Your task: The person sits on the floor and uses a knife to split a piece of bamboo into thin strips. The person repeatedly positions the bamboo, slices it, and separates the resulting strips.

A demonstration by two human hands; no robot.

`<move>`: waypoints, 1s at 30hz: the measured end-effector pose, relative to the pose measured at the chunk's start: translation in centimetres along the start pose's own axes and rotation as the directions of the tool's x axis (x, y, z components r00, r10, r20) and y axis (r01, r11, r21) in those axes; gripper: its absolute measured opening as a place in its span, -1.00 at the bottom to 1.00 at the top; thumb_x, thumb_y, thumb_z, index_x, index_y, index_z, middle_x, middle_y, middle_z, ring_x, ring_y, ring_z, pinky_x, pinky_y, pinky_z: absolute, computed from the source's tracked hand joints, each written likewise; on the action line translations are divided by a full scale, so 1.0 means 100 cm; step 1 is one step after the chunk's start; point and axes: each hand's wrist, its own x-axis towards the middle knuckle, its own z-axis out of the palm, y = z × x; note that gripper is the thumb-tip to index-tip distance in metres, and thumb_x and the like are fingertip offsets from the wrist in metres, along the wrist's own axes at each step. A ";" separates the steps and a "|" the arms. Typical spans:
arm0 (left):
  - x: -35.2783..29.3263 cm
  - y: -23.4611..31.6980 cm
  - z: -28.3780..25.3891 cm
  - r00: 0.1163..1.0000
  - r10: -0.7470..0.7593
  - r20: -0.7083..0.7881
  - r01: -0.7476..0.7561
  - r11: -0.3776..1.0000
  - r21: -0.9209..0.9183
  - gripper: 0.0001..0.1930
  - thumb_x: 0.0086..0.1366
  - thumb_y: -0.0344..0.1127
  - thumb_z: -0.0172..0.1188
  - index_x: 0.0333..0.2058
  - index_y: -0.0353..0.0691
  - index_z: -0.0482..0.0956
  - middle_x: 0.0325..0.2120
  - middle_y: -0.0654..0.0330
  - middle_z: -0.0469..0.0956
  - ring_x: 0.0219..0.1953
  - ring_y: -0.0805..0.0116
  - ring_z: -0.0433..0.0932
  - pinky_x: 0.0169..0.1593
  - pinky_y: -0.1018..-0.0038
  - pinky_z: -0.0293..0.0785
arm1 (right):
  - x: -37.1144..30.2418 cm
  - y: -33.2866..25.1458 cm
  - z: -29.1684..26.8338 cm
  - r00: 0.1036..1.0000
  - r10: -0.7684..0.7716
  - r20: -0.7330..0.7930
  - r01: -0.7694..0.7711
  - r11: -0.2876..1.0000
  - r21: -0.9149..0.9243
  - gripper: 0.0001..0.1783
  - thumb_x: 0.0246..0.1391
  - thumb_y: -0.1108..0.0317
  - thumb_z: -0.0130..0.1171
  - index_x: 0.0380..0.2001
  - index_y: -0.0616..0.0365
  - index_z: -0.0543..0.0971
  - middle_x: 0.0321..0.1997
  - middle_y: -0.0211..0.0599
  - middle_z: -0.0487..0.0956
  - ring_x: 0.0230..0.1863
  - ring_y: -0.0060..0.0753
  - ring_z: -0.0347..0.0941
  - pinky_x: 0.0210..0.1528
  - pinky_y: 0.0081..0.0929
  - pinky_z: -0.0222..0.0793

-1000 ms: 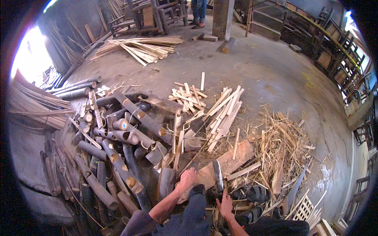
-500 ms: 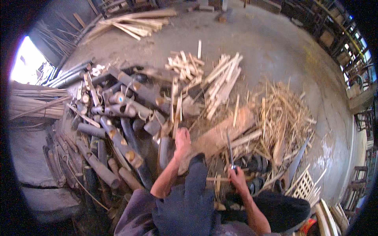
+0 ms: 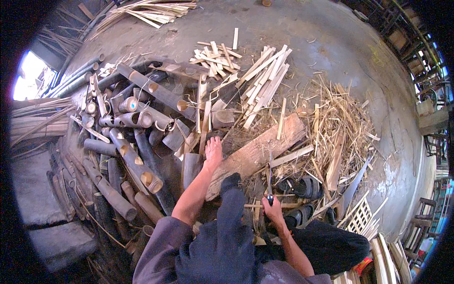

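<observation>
My left hand (image 3: 213, 151) reaches forward with its fingers stretched out, at the lower end of some upright split bamboo pieces (image 3: 206, 122). Whether the fingertips touch them is hard to tell. Closed around the dark handle of a knife (image 3: 270, 176), my right hand (image 3: 273, 209) keeps the narrow blade pointing away from me. Between and beyond the hands lies a thick wooden plank (image 3: 265, 149), set slantwise on the floor. A short dark bamboo section (image 3: 191, 168) stands just left of my left wrist.
Dark bamboo poles (image 3: 142, 165) are heaped on the left. Ahead lie pale strips (image 3: 267, 85) and short slats (image 3: 216, 59). Shavings (image 3: 343, 132) pile up at right, near sandals (image 3: 305, 187), a handsaw (image 3: 355, 187) and a woven lattice (image 3: 359, 215).
The view has tipped down and shifted slightly. My left hand's fingers now show stretched forward. My right hand has moved a little left with the knife, whose blade stands straighter.
</observation>
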 end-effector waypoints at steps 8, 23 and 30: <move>-0.001 0.034 -0.047 0.995 -0.032 -0.097 0.009 0.974 -0.226 -0.64 0.08 -0.38 0.19 -0.13 -0.25 0.35 -0.17 -0.01 0.38 -0.07 -0.03 0.40 -0.07 0.10 0.40 | -0.008 -0.028 -0.004 1.000 0.009 -0.003 -0.009 1.000 0.021 -0.66 0.14 0.22 0.14 -0.13 0.25 0.44 -0.58 -0.47 0.44 -0.64 -0.60 0.37 -0.58 -0.54 0.32; 0.022 -0.016 -0.024 0.969 -0.197 -0.151 0.181 0.977 -0.112 -0.44 0.12 -0.65 -0.03 0.14 -0.36 0.15 0.01 -0.17 0.30 0.07 -0.17 0.33 0.01 0.06 0.39 | -0.004 -0.016 -0.004 0.999 -0.029 0.024 0.029 0.999 -0.029 -0.65 0.11 0.25 0.17 -0.12 0.25 0.43 -0.54 -0.42 0.48 -0.60 -0.58 0.41 -0.52 -0.54 0.36; 0.015 0.019 -0.098 0.931 -0.339 -0.136 0.116 0.628 -0.770 -0.34 0.13 -0.61 0.10 0.21 -0.26 0.08 -0.17 -0.02 0.51 -0.17 0.05 0.53 -0.12 0.31 0.49 | -0.004 -0.013 -0.011 0.999 -0.043 -0.023 0.042 0.998 -0.054 -0.63 0.10 0.20 0.17 -0.15 0.25 0.43 -0.54 -0.39 0.48 -0.57 -0.57 0.44 -0.48 -0.52 0.37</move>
